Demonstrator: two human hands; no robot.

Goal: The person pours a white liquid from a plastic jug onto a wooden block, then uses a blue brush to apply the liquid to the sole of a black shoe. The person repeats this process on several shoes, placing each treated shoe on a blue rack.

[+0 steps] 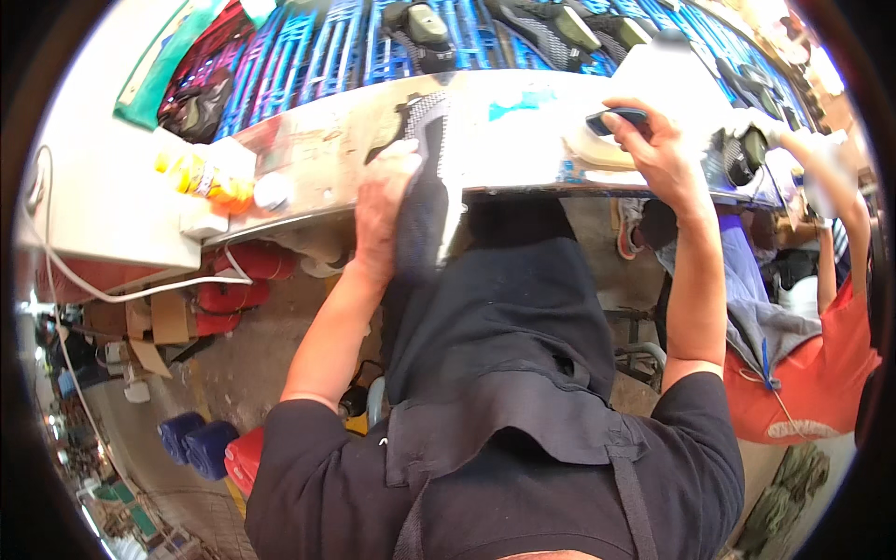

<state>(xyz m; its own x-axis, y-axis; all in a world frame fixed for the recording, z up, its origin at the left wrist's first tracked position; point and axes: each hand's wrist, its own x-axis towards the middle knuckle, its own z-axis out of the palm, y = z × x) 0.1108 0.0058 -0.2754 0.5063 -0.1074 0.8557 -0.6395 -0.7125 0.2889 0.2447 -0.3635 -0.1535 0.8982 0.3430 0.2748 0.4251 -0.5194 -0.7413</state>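
Observation:
My left hand (pixel 385 201) is wrapped round a dark knit shoe (pixel 425 215) with a pale sole edge, held lengthwise at the bench's front edge; motion blurs it. Over the bench to the right, my right hand (pixel 661 157) grips a small dark oval object (pixel 616 119) between thumb and fingers. Its kind cannot be made out. Below that hand a pale flat piece (pixel 597 149) lies on the narrow white bench (pixel 317 140).
Beyond the bench runs a blue slatted conveyor (pixel 345 47) carrying several dark shoes (pixel 420 37). An orange-and-yellow wrapped bottle (pixel 210 182) lies at the left end, near a white cable (pixel 140 291). At right, a co-worker in orange-red (pixel 793 383) handles another shoe (pixel 745 154).

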